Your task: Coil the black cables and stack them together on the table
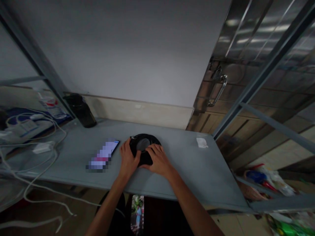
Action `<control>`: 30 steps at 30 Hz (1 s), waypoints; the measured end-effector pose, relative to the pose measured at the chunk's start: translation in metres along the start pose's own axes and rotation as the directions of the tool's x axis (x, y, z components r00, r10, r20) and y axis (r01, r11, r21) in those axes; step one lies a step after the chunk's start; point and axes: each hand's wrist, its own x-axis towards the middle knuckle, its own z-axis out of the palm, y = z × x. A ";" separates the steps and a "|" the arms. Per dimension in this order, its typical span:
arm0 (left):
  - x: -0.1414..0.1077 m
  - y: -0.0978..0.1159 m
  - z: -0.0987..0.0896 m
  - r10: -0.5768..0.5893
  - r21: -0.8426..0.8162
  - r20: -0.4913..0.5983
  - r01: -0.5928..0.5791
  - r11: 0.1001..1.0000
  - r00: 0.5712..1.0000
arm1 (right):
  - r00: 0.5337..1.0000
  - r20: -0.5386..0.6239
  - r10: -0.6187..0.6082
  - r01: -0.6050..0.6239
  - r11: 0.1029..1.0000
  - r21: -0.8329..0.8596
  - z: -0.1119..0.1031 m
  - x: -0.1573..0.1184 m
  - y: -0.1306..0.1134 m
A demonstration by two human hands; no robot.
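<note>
A round black object point(146, 158) with a grey circular centre lies on the grey shelf top point(187, 170); its exact kind I cannot make out. My left hand point(128, 158) is closed around its left side, thumb across the near part. On the opposite side, my right hand point(157, 160) grips it with fingers bent over the upper surface and the thumb at the near edge. Both hands cover parts of the object. To the left of my left hand lies a phone point(104, 155) with a lit, pixelated screen.
A dark bottle point(80, 110) stands at the back left. White cables point(55, 147) and a white adapter point(43, 147) spread over the left end. A small white packet point(202, 142) lies at the right. Metal posts point(265, 67) frame the shelf. Another lit phone point(137, 214) is below the front edge.
</note>
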 end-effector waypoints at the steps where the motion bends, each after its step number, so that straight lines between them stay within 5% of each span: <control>1: -0.001 -0.001 0.000 0.004 -0.007 0.001 -0.004 1.000 1.000 | 1.000 0.000 0.001 -0.001 1.000 0.008 0.000 0.000 0.000; 9: -0.004 -0.006 -0.007 -0.048 -0.128 -0.005 0.047 0.991 0.999 | 1.000 0.004 -0.018 0.018 1.000 0.001 0.000 0.001 -0.002; 16: 0.002 -0.007 -0.007 -0.098 -0.126 0.055 0.104 0.987 0.994 | 0.998 0.048 -0.038 0.043 0.993 -0.114 0.003 0.000 -0.001; 30: 0.008 0.002 -0.018 -0.076 -0.090 0.130 0.088 0.992 0.989 | 0.996 0.059 -0.072 0.077 0.994 -0.084 0.004 -0.004 0.013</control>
